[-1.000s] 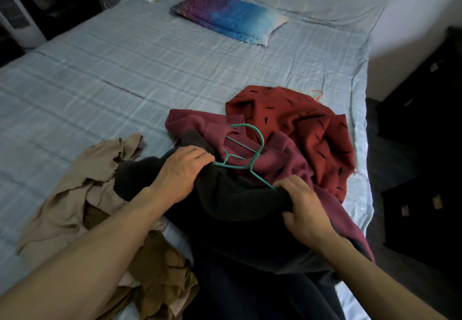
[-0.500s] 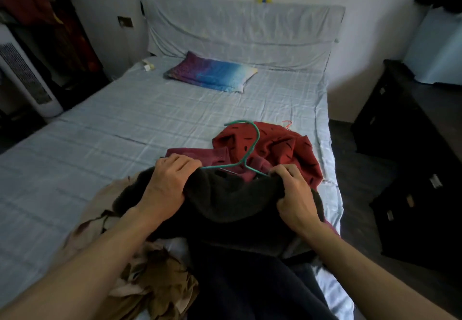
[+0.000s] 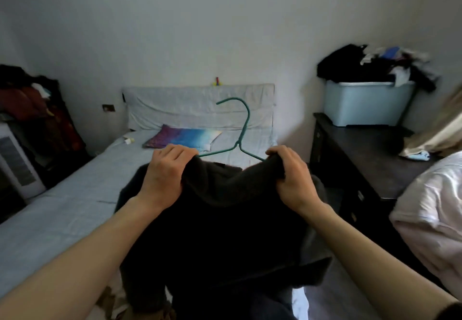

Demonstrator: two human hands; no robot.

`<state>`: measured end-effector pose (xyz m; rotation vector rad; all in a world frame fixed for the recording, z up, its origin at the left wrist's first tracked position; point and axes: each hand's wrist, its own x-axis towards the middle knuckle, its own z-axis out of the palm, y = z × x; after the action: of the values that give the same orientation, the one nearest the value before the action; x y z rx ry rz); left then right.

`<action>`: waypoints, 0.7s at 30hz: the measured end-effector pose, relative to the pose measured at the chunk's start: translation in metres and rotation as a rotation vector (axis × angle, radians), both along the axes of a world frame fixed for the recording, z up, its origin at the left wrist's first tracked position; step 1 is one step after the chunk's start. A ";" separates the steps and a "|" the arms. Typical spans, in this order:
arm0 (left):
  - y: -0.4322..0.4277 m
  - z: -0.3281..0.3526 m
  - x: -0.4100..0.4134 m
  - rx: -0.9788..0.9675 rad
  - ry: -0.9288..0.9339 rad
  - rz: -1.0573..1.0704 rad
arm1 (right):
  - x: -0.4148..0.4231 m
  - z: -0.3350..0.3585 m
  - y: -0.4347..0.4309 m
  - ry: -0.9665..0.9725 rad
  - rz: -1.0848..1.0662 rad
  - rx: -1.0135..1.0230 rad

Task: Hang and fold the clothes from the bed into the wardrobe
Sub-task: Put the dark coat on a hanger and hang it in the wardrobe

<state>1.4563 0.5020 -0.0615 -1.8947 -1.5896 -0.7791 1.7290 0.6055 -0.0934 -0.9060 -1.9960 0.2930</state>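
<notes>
Both forearms rise from the lower corners toward mid-frame, with the hands apart and level. The left hand (image 3: 166, 173) grips one shoulder of the dark sweater (image 3: 225, 224), fingers curled over its top edge and the back of the hand toward the camera. The right hand (image 3: 291, 178) clamps the other shoulder the same way. The sweater hangs between and below them at lower centre, over the bed (image 3: 75, 194). The green hanger (image 3: 238, 144) runs into the fabric under both hands, its hook standing up at centre.
</notes>
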 end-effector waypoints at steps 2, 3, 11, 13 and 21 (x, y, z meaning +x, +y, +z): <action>-0.009 0.024 0.010 0.047 0.030 -0.016 | 0.012 0.024 -0.012 0.027 -0.012 0.052; -0.013 0.036 0.015 0.063 0.043 -0.026 | 0.018 0.036 -0.019 0.036 -0.017 0.080; -0.045 0.126 0.024 0.249 0.053 -0.150 | 0.041 0.151 -0.076 0.007 -0.054 0.326; -0.052 0.148 0.016 0.275 0.039 -0.190 | 0.038 0.184 -0.092 -0.007 -0.036 0.353; -0.065 0.144 -0.009 0.227 0.021 -0.340 | 0.022 0.218 -0.141 -0.131 0.020 0.208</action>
<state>1.4470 0.4366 0.0826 -2.0176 -1.1237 -1.0291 1.7507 0.4650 0.1249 -0.7904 -2.1116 0.0361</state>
